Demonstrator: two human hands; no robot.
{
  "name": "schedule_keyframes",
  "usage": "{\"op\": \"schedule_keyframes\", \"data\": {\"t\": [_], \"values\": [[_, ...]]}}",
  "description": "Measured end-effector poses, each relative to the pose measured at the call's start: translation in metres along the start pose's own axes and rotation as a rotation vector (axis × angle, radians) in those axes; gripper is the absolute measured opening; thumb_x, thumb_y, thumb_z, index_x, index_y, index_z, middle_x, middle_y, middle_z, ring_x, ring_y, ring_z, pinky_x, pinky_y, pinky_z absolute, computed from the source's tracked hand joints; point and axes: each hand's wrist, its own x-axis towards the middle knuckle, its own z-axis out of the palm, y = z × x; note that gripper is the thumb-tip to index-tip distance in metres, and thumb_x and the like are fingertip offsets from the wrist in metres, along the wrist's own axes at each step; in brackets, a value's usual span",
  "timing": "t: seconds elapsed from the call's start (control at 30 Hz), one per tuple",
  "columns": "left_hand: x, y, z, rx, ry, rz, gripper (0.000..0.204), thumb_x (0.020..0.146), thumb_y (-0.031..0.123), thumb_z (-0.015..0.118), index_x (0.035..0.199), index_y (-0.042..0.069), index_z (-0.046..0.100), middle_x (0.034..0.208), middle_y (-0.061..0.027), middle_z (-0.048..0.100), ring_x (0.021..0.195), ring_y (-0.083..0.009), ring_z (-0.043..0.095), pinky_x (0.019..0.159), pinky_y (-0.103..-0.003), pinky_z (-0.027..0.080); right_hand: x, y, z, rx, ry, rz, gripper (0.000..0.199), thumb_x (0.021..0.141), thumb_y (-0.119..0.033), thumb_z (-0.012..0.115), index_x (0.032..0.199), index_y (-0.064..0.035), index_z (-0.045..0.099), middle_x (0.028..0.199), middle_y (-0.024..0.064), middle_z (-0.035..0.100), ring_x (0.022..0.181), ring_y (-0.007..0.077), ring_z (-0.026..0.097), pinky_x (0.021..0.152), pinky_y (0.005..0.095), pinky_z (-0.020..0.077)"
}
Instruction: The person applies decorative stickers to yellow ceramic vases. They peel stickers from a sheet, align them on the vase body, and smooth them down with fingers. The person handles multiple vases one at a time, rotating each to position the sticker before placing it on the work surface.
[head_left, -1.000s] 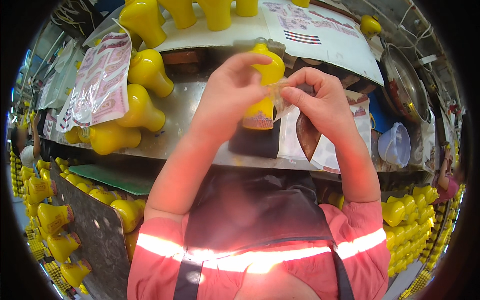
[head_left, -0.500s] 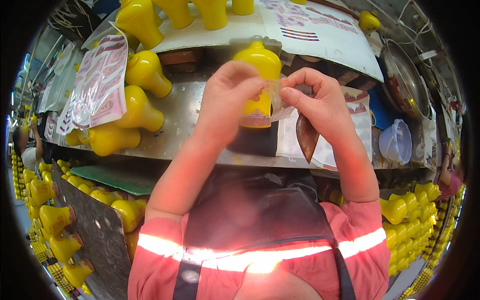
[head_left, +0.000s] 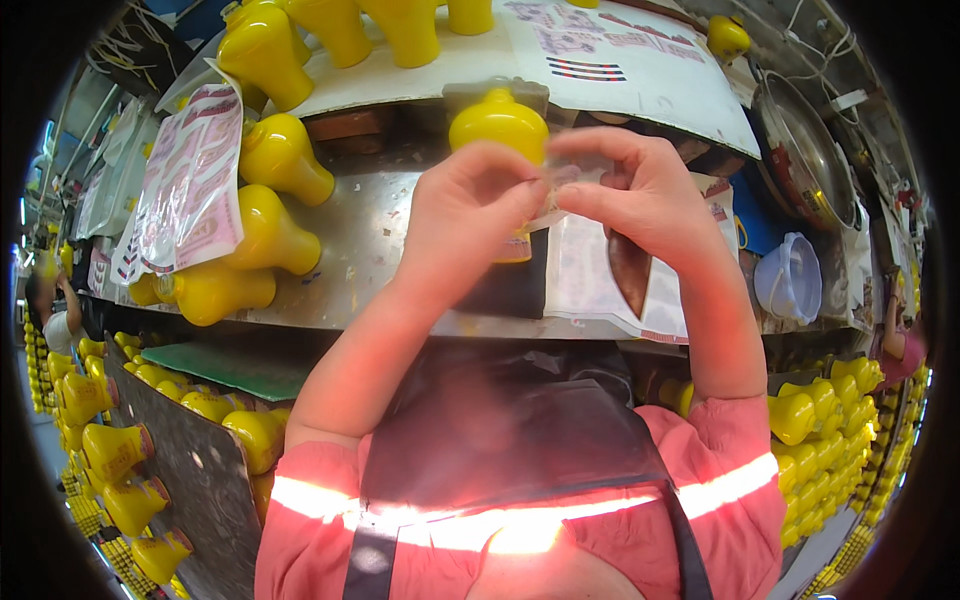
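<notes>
A glossy yellow vase-shaped bottle [head_left: 497, 125] lies on a dark pad [head_left: 500, 292] in front of me, its lower part mostly hidden behind my hands. Above it, my left hand [head_left: 475, 205] pinches with thumb and forefinger. My right hand [head_left: 645, 195] mirrors it closely, thumb and fingers closed. A small piece of clear film [head_left: 546, 213] shows between their fingertips. Tucked in my right hand, a brown, pointed, blade-like tool [head_left: 629, 275] hangs downward. Under that hand lie printed decal sheets [head_left: 578, 270].
Several yellow bottles [head_left: 275, 230] lie at left beside another decal sheet [head_left: 190, 185]. More bottles stand on the white board [head_left: 660, 95] at the back. A pale bucket [head_left: 789, 280] and metal pan [head_left: 800, 150] are at right. Bottle rows [head_left: 825, 430] fill both sides below.
Both hands have come closer together over the bottle, the left moving slightly right. The clear film between them shows less. The brown tool's tip has swung slightly right.
</notes>
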Motion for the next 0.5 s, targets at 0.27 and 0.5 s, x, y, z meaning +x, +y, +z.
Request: {"op": "schedule_keyframes", "data": {"t": [0.27,0.5], "values": [[0.038,-0.046,-0.042,0.532,0.219,0.270,0.054,0.099,0.013,0.066,0.150,0.007,0.049,0.146,-0.0123,0.050,0.132,-0.0201,0.051,0.110,-0.033,0.042,0.004,0.052,-0.187,-0.056,0.324,0.123,0.026,0.096,-0.026,0.071,0.115,-0.0097,0.075,0.099,-0.0023,0.072,0.054,0.0000,0.051,0.041,0.0148,0.0350],[0.041,-0.087,-0.037,-0.064,0.018,0.012,0.091,0.095,0.024,0.070,0.164,0.010,0.012,0.156,-0.0134,0.039,0.145,-0.0261,0.037,0.119,-0.039,0.033,-0.020,0.187,-0.509,-0.102,0.861,0.322,0.036,0.095,-0.028,0.076,0.128,-0.0156,0.072,0.113,-0.0038,0.071,0.082,0.0059,0.062,0.066,0.0207,0.0488]]}}
